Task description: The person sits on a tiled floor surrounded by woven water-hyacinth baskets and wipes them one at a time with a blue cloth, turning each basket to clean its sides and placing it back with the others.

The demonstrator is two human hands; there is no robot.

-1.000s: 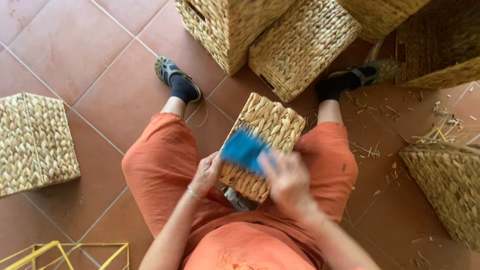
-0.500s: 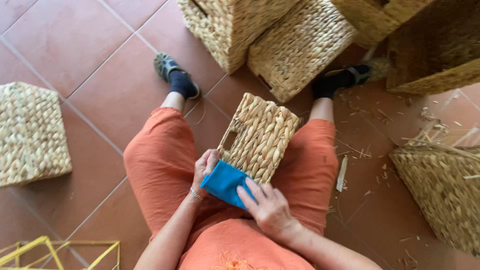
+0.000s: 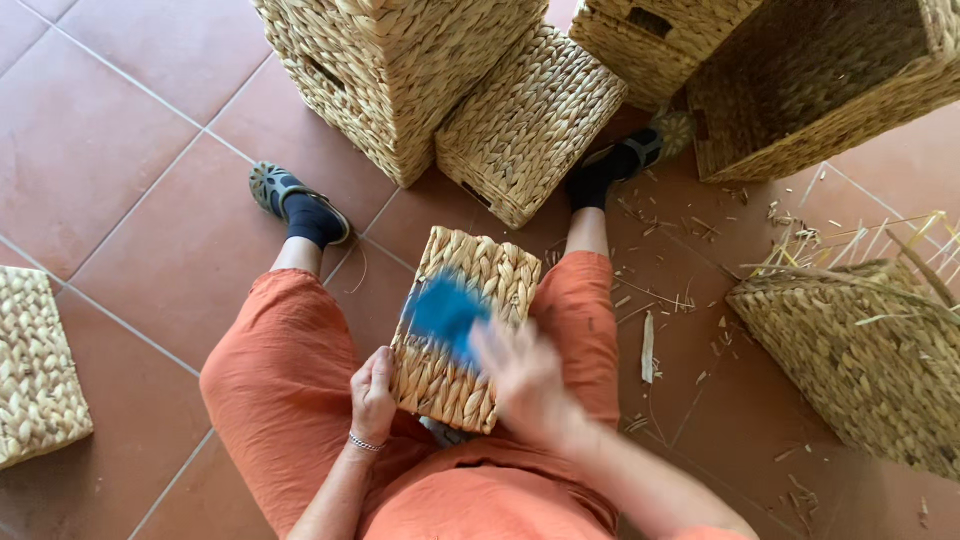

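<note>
A small woven straw basket (image 3: 470,290) rests on my lap between my orange-trousered knees. My left hand (image 3: 373,395) grips its near left corner, thumb on the side. My right hand (image 3: 525,375) is blurred with motion and presses a blue cloth (image 3: 443,312) against the basket's upper face. The cloth covers the middle of that face.
Several larger woven baskets (image 3: 520,120) are stacked on the terracotta tile floor ahead of my feet. Another basket (image 3: 860,350) with loose straw ends stands at the right, and one (image 3: 35,370) lies at the left edge. Straw scraps (image 3: 650,345) litter the floor to the right.
My right hand has swept the blue cloth from the basket's near edge up onto its middle. The basket has tipped flatter on my lap. My left hand has kept its hold.
</note>
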